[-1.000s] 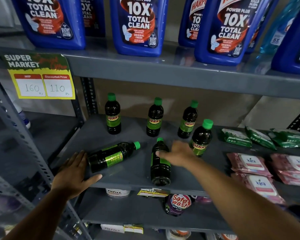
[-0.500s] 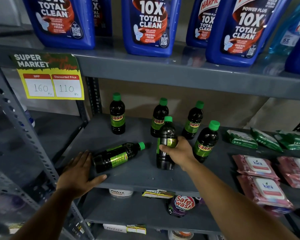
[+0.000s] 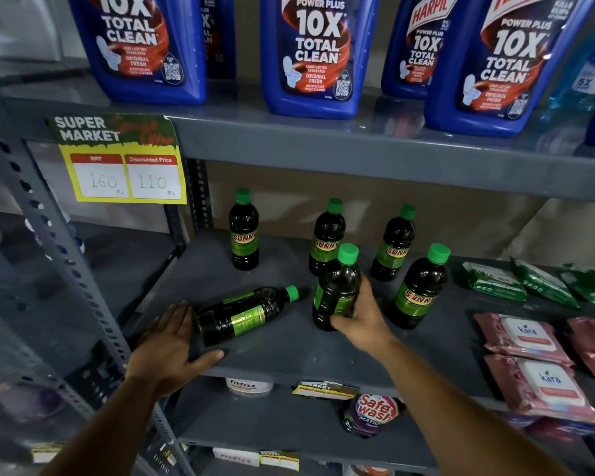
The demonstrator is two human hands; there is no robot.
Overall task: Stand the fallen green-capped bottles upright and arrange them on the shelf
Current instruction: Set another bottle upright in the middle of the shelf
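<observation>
Several dark bottles with green caps and green SUNNY labels stand on the grey middle shelf (image 3: 289,355). My right hand (image 3: 361,321) grips one bottle (image 3: 337,286) around its lower body and holds it upright near the shelf's middle. One bottle (image 3: 244,314) lies on its side at the front left, cap pointing right. My left hand (image 3: 170,345) rests flat on the shelf edge, fingers apart, touching that fallen bottle's base. Upright bottles stand behind at the back left (image 3: 243,231), the back middle (image 3: 325,235), the back right (image 3: 393,245) and the right front (image 3: 419,290).
Green packets (image 3: 495,281) and pink Kara wipe packs (image 3: 526,338) fill the shelf's right side. Large blue cleaner bottles (image 3: 316,56) stand on the shelf above. A yellow price tag (image 3: 121,163) hangs at the upper left. A slotted steel upright (image 3: 59,255) runs down the left.
My right hand took hold of the bottle lying at the shelf's middle and stood it upright. The left hand stayed by the other fallen bottle's base.
</observation>
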